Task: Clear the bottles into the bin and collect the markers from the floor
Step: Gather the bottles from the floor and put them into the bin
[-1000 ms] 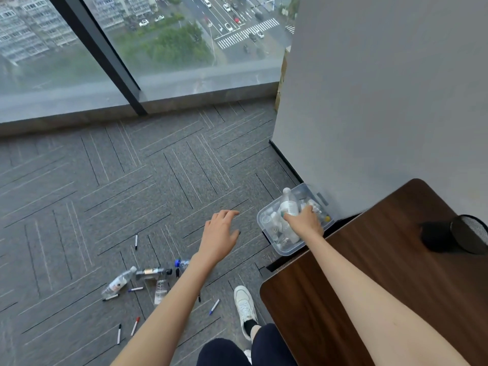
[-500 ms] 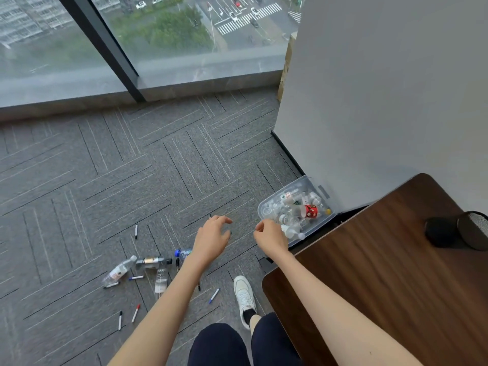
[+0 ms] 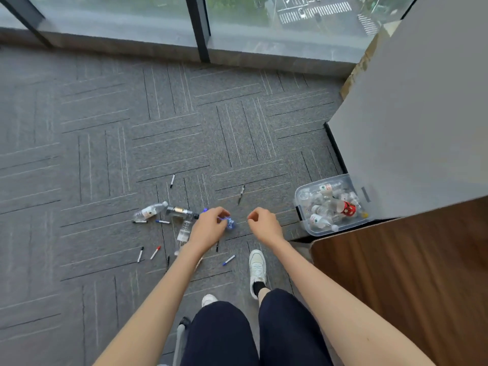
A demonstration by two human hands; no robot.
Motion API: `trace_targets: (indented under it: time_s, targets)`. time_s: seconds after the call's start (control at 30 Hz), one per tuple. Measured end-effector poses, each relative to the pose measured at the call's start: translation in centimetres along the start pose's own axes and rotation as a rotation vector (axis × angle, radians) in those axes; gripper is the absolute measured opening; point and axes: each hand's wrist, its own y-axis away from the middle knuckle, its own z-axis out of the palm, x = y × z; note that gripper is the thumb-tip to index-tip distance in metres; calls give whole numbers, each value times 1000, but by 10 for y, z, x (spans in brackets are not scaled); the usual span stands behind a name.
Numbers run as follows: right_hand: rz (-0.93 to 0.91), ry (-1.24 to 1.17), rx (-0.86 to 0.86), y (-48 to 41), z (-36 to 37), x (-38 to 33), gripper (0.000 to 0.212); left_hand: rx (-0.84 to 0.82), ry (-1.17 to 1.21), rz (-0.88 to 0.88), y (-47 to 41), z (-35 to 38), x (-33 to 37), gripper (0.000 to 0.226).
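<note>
Your left hand curls loosely over the blue-capped bottle, grip unclear, right hand empty, bin to its right part-filled, bottles and markers left.

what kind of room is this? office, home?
Probably an office high up in a building. Grey carpet tiles cover the floor, floor-level glass windows look down on a street with crosswalks, and a dark wood desk stands by the plain wall.
</note>
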Motion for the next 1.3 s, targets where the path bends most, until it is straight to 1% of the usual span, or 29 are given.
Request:
trace_targets:
  time_s: [0.27, 0.37, 0.47, 0.67, 0.8, 0.93, 1.03, 1.17, 1.23, 1.3]
  targets:
    - [-40, 69, -31, 29, 103, -21, 19, 52, 141, -81, 65, -13, -107, 22]
    - [-61, 114, -38, 21, 139, -19, 19, 77, 184, -114, 69, -5, -147, 21]
    - [-99, 166, -59, -3, 176, -13, 20, 137, 247, -152, 60, 9, -186, 23]
    - [-186, 329, -134, -91, 255, 7, 26, 210, 354, -254, -4, 70, -282, 24]
    - [-250, 411, -168, -160, 315, 43, 25, 212, 397, -326, -52, 129, -349, 29]
    - [-283, 450, -179, -230, 360, 76, 25, 220, 379, -351, -103, 182, -403, 38]
    - [-321, 473, -174, -282, 389, 100, 26, 229, 317, -343, -147, 218, -440, 48]
    - [-386, 496, -160, -346, 426, 134, 25, 168, 212, -341, -202, 266, -489, 58]
    - [-441, 522, -142, -377, 445, 151, 29, 131, 160, -328, -226, 289, -512, 65]
    - [-536, 590, -89, -405, 462, 168, 39, 81, 78, -305, -246, 310, -532, 74]
